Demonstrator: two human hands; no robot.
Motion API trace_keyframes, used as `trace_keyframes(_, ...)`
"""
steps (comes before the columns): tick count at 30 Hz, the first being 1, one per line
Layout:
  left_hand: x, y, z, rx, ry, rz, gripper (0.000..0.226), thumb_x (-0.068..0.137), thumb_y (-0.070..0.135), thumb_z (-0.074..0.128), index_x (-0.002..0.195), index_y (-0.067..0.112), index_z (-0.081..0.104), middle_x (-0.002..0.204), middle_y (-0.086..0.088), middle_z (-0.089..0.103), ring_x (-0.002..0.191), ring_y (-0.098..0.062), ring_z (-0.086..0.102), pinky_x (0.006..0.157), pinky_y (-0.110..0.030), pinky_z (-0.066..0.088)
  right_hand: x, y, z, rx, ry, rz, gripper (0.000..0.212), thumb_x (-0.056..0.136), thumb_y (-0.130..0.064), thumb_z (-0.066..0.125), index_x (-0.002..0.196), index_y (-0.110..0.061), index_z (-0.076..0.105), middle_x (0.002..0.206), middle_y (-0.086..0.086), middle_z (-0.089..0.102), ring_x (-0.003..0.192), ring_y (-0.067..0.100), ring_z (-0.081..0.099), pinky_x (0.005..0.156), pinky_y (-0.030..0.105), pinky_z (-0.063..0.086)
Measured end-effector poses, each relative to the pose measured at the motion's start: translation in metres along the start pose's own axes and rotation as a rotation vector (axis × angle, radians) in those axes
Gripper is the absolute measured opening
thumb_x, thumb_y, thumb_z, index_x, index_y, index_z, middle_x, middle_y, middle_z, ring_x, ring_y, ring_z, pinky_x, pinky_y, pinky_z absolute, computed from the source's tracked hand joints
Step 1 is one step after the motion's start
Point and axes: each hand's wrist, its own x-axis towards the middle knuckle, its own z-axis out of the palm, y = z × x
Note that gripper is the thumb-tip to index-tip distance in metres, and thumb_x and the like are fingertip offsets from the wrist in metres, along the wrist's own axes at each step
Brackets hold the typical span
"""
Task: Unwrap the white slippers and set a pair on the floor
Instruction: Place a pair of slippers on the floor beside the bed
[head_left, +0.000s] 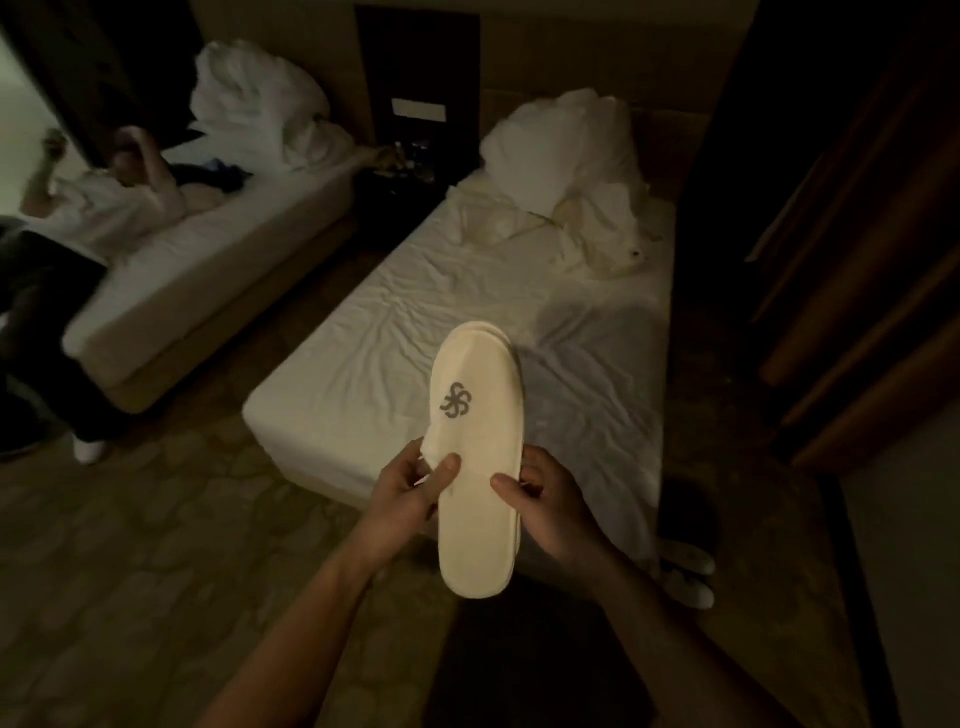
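I hold a flat stack of white slippers (478, 457) in front of me, toe end pointing away, a grey swirl logo on the upper one. A second slipper's edge shows underneath along the right side. My left hand (410, 493) pinches the left edge near the opening, thumb on top. On the right edge, my right hand (545, 504) grips with its thumb lying across the insole. The stack hangs above the foot end of the nearer bed (545, 322). No wrapper is plainly visible.
Another pair of white slippers (685, 571) lies on the patterned carpet (156, 545) by the bed's right corner. A second bed (218, 244) at left has a person lying on it. Rumpled bedding (571, 156) is piled at both beds' heads. A dark nightstand (405, 176) stands between them.
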Motion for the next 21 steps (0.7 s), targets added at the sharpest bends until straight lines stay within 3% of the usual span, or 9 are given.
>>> trace_keyframes(3,0.018,0.005,-0.086,-0.112,0.053,-0.084,0.032,0.1,0.02,0.067,0.13,0.011,0.064,0.124,-0.019,0.074,0.112,-0.033,0.075,0.093,-0.049,0.063,0.033,-0.02,0.08,-0.026,-0.032,0.01,0.029,0.091,-0.023,0.073,0.119,-0.028,0.065,0.109,-0.007,0.075,0.1,0.01,0.074,0.078,0.023,0.061)
trace_keyframes(6,0.037,0.003,-0.156,-0.18,0.17,-0.126,0.034,0.097,0.018,0.071,0.129,0.01,0.062,0.126,-0.016,0.072,0.112,-0.031,0.075,0.09,-0.046,0.065,0.064,-0.036,0.157,-0.054,-0.031,0.008,0.052,0.077,-0.04,0.076,0.126,-0.034,0.06,0.117,-0.006,0.073,0.105,0.017,0.072,0.088,0.045,0.063)
trace_keyframes(8,0.053,-0.001,-0.199,-0.252,0.232,-0.144,0.032,0.097,0.016,0.071,0.127,0.009,0.063,0.123,-0.014,0.074,0.109,-0.028,0.076,0.083,-0.039,0.066,0.085,-0.045,0.204,-0.11,-0.045,-0.031,0.068,0.068,-0.049,0.079,0.128,-0.033,0.055,0.122,-0.005,0.07,0.108,0.017,0.07,0.09,0.048,0.061)
trace_keyframes(11,0.085,-0.005,-0.262,-0.297,0.287,-0.13,0.026,0.098,0.014,0.07,0.122,0.01,0.063,0.118,-0.012,0.076,0.105,-0.026,0.077,0.073,-0.031,0.066,0.121,-0.058,0.271,-0.199,-0.092,-0.103,0.088,0.059,-0.054,0.083,0.135,-0.031,0.045,0.13,-0.006,0.064,0.115,0.017,0.066,0.091,0.045,0.061)
trace_keyframes(15,0.144,-0.003,-0.346,-0.274,0.304,-0.097,0.036,0.096,0.01,0.072,0.129,-0.001,0.061,0.121,-0.022,0.075,0.108,-0.036,0.076,0.079,-0.042,0.067,0.186,-0.073,0.359,-0.279,-0.158,-0.242,0.118,0.054,-0.048,0.092,0.15,-0.017,0.031,0.137,-0.006,0.054,0.122,0.006,0.058,0.088,0.016,0.057)
trace_keyframes(18,0.188,0.006,-0.41,-0.158,0.369,-0.143,0.038,0.092,0.014,0.078,0.124,-0.003,0.064,0.115,-0.027,0.076,0.095,-0.033,0.077,0.072,-0.04,0.065,0.241,-0.087,0.43,-0.298,-0.164,-0.286,0.122,0.054,-0.051,0.093,0.151,-0.018,0.028,0.139,0.0,0.054,0.124,0.011,0.058,0.089,0.025,0.06)
trace_keyframes(21,0.218,0.026,-0.471,-0.153,0.419,-0.137,0.034,0.093,0.014,0.076,0.122,0.002,0.065,0.107,-0.018,0.075,0.081,-0.013,0.077,0.068,-0.033,0.064,0.283,-0.116,0.493,-0.357,-0.212,-0.277,0.117,0.062,-0.05,0.091,0.153,-0.02,0.024,0.145,0.004,0.049,0.128,0.014,0.054,0.094,0.032,0.059)
